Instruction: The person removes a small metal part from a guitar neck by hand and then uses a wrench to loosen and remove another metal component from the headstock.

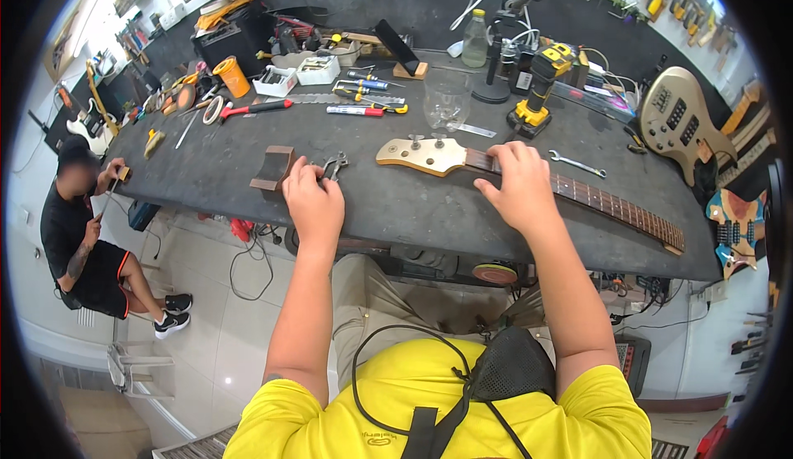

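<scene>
A bass guitar neck [615,205] lies across the right half of the dark workbench, its pale headstock [421,156] pointing left. Two metal tuning machines show at the headstock's far edge. My right hand [522,182] is closed over the neck near the headstock, thumb on the near side. To the left, my left hand [314,203] rests low at the bench with curled fingers around a loose metal tuning machine [337,164]; the fingertips partly hide the grip. Just beside that hand stands a brown block with a curved hollow [273,168].
A yellow-black cordless drill [541,87] stands beyond the neck, near a clear plastic container [447,102]. A wrench [578,164] lies right of my right hand. Screwdrivers, a red-handled hammer [256,108] and an orange cup [232,78] fill the far left. Another person [87,220] sits left.
</scene>
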A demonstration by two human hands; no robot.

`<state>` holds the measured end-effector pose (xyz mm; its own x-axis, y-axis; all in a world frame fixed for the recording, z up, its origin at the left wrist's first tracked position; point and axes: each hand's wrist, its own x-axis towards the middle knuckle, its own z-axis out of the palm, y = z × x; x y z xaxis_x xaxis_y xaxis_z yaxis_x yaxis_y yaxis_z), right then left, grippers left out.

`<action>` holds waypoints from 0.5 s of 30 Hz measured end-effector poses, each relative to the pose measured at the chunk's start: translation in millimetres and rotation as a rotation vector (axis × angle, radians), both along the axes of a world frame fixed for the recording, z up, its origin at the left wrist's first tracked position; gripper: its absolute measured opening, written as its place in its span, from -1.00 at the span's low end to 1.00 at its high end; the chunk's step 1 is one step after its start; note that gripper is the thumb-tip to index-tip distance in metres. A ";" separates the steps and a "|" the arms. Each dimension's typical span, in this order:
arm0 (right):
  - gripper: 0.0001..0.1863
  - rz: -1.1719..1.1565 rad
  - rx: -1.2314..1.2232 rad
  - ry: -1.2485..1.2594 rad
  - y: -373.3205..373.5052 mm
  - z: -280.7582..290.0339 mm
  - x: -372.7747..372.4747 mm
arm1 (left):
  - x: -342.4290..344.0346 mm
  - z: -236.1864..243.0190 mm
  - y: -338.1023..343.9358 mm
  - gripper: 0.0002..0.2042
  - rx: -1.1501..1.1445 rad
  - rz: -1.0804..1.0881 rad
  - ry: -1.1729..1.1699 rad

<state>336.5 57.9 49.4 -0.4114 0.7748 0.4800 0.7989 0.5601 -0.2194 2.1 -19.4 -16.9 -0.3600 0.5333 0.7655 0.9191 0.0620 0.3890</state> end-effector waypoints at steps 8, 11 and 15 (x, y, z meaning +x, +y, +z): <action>-0.53 0.022 0.089 0.013 5.8 -6.7 5.0 | 83.1 12.3 -25.5 -0.72 -0.099 -0.658 -0.895; -0.55 0.015 0.009 0.063 -16.3 27.7 15.8 | 82.0 20.3 -15.6 -0.62 -0.078 -0.812 -1.450; -0.54 0.061 -0.036 0.036 -22.5 40.6 16.1 | 69.9 23.2 8.4 -0.57 -0.091 -1.178 -1.760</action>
<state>352.6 35.4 90.0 -0.4407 0.7661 0.4679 0.7549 0.5983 -0.2686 72.0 -11.1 6.4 -0.0458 0.9978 0.0470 -0.7054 -0.0656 0.7058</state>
